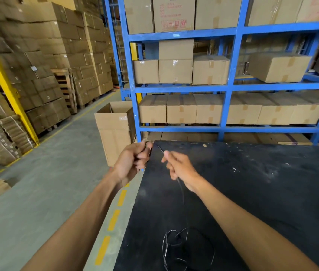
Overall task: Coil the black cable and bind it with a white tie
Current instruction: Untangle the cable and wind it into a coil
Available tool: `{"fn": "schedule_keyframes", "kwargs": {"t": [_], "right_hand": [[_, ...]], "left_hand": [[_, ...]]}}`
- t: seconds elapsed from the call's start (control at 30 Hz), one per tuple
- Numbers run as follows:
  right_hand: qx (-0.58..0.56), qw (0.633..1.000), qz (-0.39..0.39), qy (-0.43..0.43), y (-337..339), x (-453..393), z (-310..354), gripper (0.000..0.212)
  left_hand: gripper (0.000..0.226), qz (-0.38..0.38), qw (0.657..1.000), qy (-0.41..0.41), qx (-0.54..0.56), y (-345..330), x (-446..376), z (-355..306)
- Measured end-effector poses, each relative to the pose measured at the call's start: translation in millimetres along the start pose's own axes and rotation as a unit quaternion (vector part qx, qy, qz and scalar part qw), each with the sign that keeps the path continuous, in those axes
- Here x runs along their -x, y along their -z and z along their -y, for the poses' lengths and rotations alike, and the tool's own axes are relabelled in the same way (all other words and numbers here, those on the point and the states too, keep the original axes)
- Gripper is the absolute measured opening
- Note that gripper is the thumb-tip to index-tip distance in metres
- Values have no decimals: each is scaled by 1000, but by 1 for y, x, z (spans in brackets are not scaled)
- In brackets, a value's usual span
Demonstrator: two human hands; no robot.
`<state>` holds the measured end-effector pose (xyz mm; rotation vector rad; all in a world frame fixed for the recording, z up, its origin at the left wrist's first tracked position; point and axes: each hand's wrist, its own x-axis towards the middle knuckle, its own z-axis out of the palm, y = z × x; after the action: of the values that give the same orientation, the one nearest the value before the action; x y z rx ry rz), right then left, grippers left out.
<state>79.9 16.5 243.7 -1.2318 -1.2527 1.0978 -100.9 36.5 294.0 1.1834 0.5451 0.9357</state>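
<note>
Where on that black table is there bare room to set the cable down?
The black table is bare right of the right hand, out to the blue shelving. The near edge is crowded by the loose black cable; the left hand fills the far-left corner.

A black table (252, 192) fills the near right, its top scuffed with pale specks and smudges. Loose loops of the black cable (188, 249) lie on it near the near edge, left of its middle.

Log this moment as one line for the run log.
stage: coiling begun | left hand: grips cable end | right hand: pinches black cable | loose loops on black table | white tie: not visible
</note>
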Motion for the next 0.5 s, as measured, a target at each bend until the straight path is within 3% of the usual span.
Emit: {"fn": "schedule_keyframes", "kwargs": {"t": [0.1,0.17,0.3,0.4,0.5], "right_hand": [[-1,993,112,-27,-17,14,-20,43],[20,984,177,-26,-27,24,-27,46],[57,966,247,40,-33,38,-15,39],[102,968,193,123,-27,39,13,31],[143,965,81,205,-15,29,39,29]], "left_hand": [[31,-17,993,-96,67,-5,-8,-20],[32,-50,983,-168,51,-6,-15,-30],[29,-170,941,-231,-181,5,-23,-26],[23,-183,883,-184,-391,25,-18,-8],[29,-92,890,-84,-439,37,-7,8]]}}
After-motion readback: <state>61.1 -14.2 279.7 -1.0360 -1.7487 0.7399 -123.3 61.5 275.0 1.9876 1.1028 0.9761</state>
